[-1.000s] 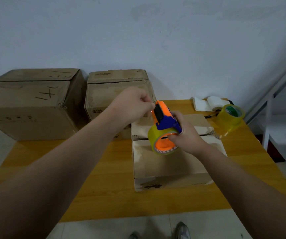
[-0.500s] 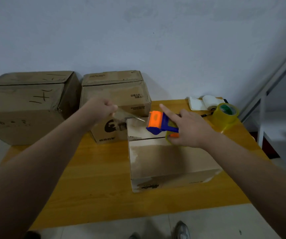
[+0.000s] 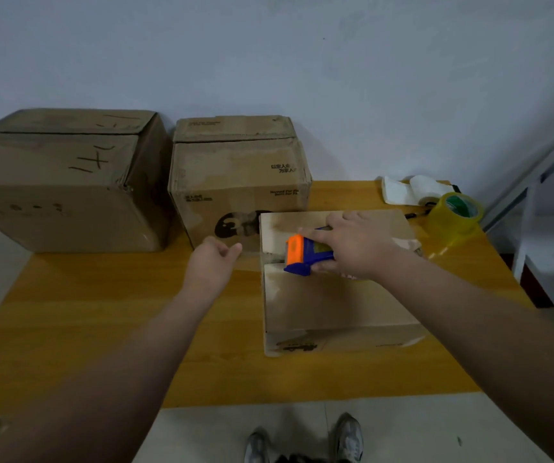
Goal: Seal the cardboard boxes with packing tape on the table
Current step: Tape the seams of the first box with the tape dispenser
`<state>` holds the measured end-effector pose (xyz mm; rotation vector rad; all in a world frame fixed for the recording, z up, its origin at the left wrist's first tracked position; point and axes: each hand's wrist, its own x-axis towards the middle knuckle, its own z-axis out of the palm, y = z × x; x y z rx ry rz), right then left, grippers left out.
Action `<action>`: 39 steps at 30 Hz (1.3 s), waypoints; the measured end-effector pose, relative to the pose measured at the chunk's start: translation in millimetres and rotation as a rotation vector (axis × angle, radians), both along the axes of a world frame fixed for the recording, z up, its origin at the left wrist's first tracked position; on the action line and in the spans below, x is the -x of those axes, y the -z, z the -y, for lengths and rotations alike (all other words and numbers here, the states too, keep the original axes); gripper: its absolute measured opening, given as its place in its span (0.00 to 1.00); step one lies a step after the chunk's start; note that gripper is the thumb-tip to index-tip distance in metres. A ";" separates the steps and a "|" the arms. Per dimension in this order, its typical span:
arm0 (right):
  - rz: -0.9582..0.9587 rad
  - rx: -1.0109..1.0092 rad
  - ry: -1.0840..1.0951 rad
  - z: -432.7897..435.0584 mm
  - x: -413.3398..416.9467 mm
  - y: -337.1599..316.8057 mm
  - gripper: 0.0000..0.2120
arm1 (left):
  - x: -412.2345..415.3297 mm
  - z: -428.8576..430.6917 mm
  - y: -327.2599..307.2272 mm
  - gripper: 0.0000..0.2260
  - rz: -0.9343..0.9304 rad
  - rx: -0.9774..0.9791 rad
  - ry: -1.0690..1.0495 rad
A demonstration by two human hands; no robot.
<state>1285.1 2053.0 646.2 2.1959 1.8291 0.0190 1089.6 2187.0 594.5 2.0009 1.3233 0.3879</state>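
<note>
A low cardboard box (image 3: 329,305) lies on the wooden table (image 3: 101,312), its two top flaps meeting in a seam across the middle. My right hand (image 3: 359,245) grips an orange and blue tape dispenser (image 3: 302,255) and presses it onto the box top at the left end of the seam. My left hand (image 3: 213,262) hovers just left of the box with thumb and fingers pinched together. A faint strip of clear tape seems to run from that pinch to the dispenser. The tape roll in the dispenser is mostly hidden under my right hand.
Two taller cardboard boxes stand at the back: a medium one (image 3: 235,175) just behind the low box and a large one (image 3: 55,182) at far left. A spare yellowish tape roll (image 3: 456,215) and a white roll (image 3: 409,190) sit at the back right corner. A metal frame (image 3: 536,168) rises on the right.
My right hand has brought the dispenser down from mid-air onto the box top. My left hand has drawn the tape end leftward and lower, past the box's left edge.
</note>
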 end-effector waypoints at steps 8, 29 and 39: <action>0.047 -0.048 -0.030 5.2 -1.6 -8.5 0.37 | 4.4 3.5 10.7 0.09 0.300 -0.020 -0.004; -0.007 0.027 -0.019 -8.3 -14.9 -6.8 0.37 | -11.1 -1.3 26.7 0.10 0.210 0.059 -0.071; 0.018 0.076 -0.048 -20.8 -16.0 5.7 0.37 | -12.0 2.5 61.1 0.11 0.211 0.175 -0.109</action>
